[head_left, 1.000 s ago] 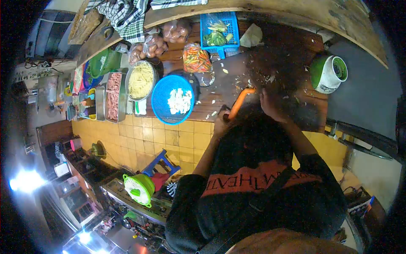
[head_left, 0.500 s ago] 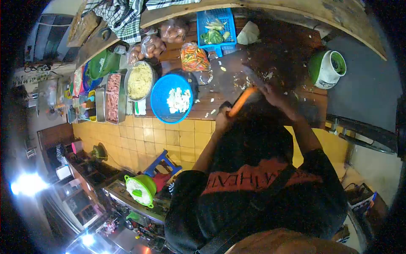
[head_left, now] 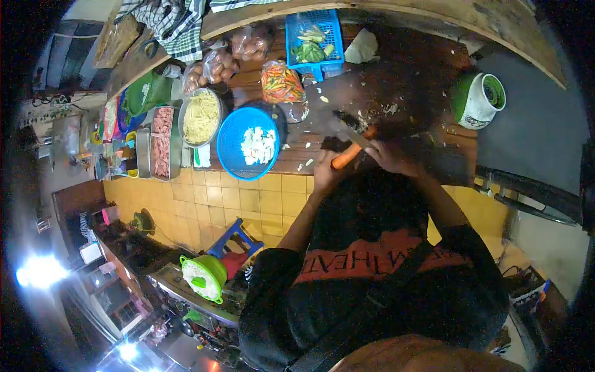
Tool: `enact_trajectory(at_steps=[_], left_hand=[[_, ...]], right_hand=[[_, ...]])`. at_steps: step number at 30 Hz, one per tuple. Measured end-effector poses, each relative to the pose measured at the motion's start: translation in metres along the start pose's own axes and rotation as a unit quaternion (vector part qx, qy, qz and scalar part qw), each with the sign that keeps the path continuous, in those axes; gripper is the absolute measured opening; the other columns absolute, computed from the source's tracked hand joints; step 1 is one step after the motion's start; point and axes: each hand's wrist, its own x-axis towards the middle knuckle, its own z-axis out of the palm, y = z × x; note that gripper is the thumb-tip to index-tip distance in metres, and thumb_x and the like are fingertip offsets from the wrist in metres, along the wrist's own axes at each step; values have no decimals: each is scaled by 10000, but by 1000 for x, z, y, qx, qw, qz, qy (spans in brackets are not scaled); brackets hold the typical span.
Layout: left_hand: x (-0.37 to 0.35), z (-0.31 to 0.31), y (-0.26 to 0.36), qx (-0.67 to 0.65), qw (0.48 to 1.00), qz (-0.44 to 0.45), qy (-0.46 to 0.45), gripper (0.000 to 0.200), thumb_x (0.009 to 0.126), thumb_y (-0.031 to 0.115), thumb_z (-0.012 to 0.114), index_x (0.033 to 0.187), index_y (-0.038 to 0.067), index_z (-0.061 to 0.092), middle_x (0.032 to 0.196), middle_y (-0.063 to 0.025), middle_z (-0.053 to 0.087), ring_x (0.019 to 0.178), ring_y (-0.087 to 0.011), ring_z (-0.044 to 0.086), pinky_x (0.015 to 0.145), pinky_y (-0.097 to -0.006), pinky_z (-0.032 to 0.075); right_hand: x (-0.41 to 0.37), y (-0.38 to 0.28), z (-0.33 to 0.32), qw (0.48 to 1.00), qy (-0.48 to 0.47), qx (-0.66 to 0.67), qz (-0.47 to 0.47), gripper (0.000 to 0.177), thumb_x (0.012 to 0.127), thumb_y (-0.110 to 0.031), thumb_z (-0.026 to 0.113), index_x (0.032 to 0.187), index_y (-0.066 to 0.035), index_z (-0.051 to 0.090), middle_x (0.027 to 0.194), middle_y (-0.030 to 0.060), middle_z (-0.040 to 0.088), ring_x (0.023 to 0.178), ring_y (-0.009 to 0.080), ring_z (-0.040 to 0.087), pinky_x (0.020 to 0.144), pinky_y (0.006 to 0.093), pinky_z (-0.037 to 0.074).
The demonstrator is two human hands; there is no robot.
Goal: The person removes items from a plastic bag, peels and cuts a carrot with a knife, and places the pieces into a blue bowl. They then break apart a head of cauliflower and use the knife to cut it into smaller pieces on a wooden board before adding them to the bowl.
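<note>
My left hand [head_left: 325, 172] is closed around the near end of an orange carrot [head_left: 346, 157], which points up and to the right over the table. In my right hand [head_left: 389, 159] is a knife, its blurred blade [head_left: 351, 129] lying across the carrot toward the upper left. The carrot's far tip shows just beyond the blade. Whether the blade touches the carrot is hard to tell. Small pale scraps lie on the brown table [head_left: 427, 99] beyond my hands.
Left of my hands stands a blue basket [head_left: 232, 162] with white pieces. Further left are a bowl of yellow strips [head_left: 203, 116] and a tray of pink meat [head_left: 162, 139]. Behind are bagged chillies [head_left: 282, 84] and a blue crate [head_left: 338, 43]. A white-green container [head_left: 476, 102] stands right.
My right hand has come down and closer to my left hand, bringing the knife across the carrot. The left hand keeps its hold, and the view has shifted slightly.
</note>
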Motion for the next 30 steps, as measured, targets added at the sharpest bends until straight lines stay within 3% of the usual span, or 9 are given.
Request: enact_trajectory(at_steps=[3,4,8,11,15,17,20,23,30], left_hand=[[1,1,-8,6,999,35,-7,255,704,217,716,882,77,599,883,-132,573,831,-333,574,708,-396,461],[0,3,-11,25,998,53,1,248,701,211,710,875,73,600,904,-134,567,842,-335,566,718,-402,458],[1,9,-23,74,989,116,49,193,716,183,669,851,64,599,966,-143,553,901,-342,530,764,-405,441],[5,10,-35,131,977,168,16,207,699,125,679,873,55,593,1045,-164,552,915,-355,516,783,-411,438],[5,12,-25,134,977,166,2,218,704,115,656,902,54,587,1066,-154,550,936,-347,515,813,-405,439],[5,10,-21,121,974,191,-31,139,747,96,580,880,56,586,1047,-139,554,948,-336,505,808,-399,436],[7,8,-20,146,968,202,-29,140,746,76,576,885,58,582,1053,-136,555,939,-328,513,797,-396,447],[10,6,-20,149,970,190,2,150,739,73,583,888,57,581,1055,-134,556,929,-325,517,780,-391,454],[18,16,-51,169,973,149,50,157,747,102,590,890,43,560,943,-161,535,888,-359,506,763,-428,419]], right_hand=[[-6,46,67,977,201,69,30,291,948,-262,478,1038,0,568,793,198,626,757,368,612,721,442,479],[-3,12,-12,974,-59,79,205,262,949,-239,479,1022,-1,558,816,201,625,778,376,605,786,444,468],[-18,95,54,937,244,-233,91,262,946,-254,486,941,-7,571,866,233,613,804,372,593,764,451,460],[2,9,-23,977,-43,16,208,278,936,-272,498,959,-11,590,865,229,615,775,361,600,731,458,463],[-18,28,37,995,-6,71,67,276,916,-264,519,987,-11,602,872,222,617,773,368,598,714,464,468],[-37,57,48,970,37,-238,-23,271,911,-249,522,1046,-22,579,886,224,617,750,375,601,682,482,466],[-65,112,63,743,93,-646,-149,299,904,-226,525,1135,-38,545,908,226,616,715,385,604,634,509,462],[-49,159,87,915,149,-373,39,334,904,-205,507,1201,-52,508,990,239,601,753,385,611,653,520,453],[-41,93,40,968,114,-160,152,234,894,-161,484,1094,-50,533,985,247,601,889,393,594,740,503,440]])
